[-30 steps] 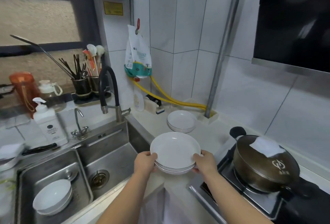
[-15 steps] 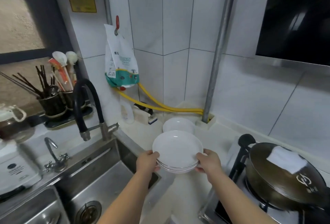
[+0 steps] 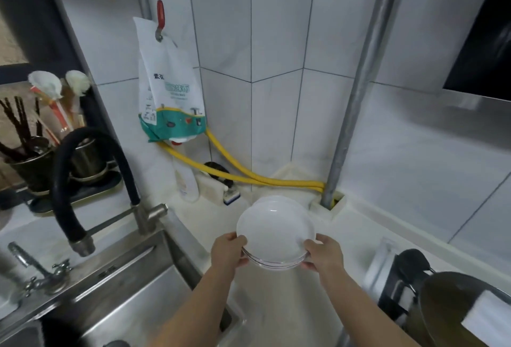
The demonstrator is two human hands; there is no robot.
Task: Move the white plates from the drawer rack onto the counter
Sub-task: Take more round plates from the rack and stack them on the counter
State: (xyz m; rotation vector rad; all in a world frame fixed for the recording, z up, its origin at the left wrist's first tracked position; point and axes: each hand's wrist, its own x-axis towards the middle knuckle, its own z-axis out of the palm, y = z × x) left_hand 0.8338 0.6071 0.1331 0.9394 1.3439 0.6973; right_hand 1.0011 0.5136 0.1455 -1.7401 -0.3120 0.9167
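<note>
Left hand (image 3: pixel 228 250): fingers curled round left rim of stack of white plates (image 3: pixel 275 232). Right hand (image 3: pixel 323 254): gripping the right rim likewise. Stack: held level above the counter (image 3: pixel 359 225), overlapping the near edge of a second plate pile (image 3: pixel 279 199) farther back. Left: steel sink (image 3: pixel 132 291), black faucet (image 3: pixel 83 181). Near right: pot (image 3: pixel 453 310). Far: yellow hose (image 3: pixel 249 178) along tiled wall.

A black flexible faucet (image 3: pixel 83 181) arcs over a steel sink (image 3: pixel 132 291); behind it, utensil cups (image 3: pixel 36 164) hold chopsticks. A printed bag (image 3: pixel 168 92) hangs above yellow hoses (image 3: pixel 249 175) running to a grey pipe (image 3: pixel 351 114). A pot (image 3: pixel 456 310) sits at right
</note>
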